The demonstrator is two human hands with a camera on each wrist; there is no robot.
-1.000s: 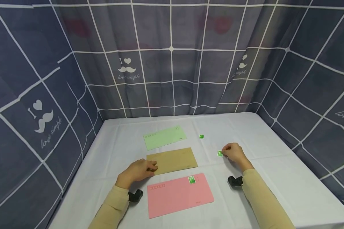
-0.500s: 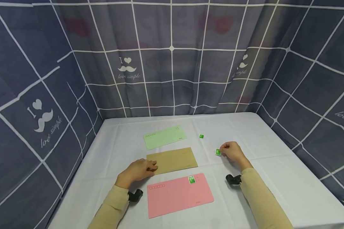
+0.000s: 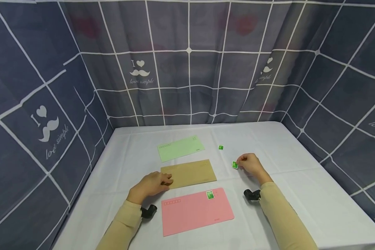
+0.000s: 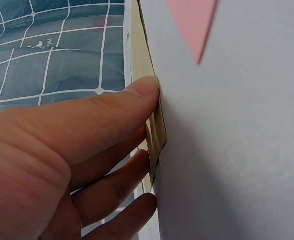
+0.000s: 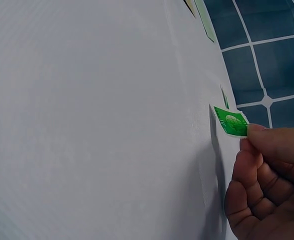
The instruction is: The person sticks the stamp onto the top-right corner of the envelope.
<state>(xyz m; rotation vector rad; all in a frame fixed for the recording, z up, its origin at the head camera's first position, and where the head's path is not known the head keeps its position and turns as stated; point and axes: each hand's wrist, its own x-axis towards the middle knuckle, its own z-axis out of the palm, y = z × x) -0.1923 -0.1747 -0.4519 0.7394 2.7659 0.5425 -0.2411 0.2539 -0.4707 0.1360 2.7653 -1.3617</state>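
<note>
My left hand (image 3: 152,185) rests on the left end of a brown envelope (image 3: 192,173), which lies flat on the white table. In the left wrist view the thumb touches that envelope's edge, with relaxed fingers beside it. To the right, my right hand (image 3: 252,164) pinches a small green postage stamp (image 5: 231,123) by one edge between thumb and index finger. The stamp is raised just off the tablecloth, its picture side showing. Nearer me lies a pink envelope (image 3: 193,214) with a green stamp (image 3: 210,194) at its upper right.
Behind the brown envelope lies a light green envelope (image 3: 179,149). Another green stamp (image 3: 221,147) lies on the cloth to its right. The white-covered table (image 3: 137,142) is enclosed by dark checked curtains (image 3: 172,73) at the back and sides.
My right hand has moved left with the stamp, towards the brown envelope. My left hand has stayed on the envelope. The head view has shifted slightly.
</note>
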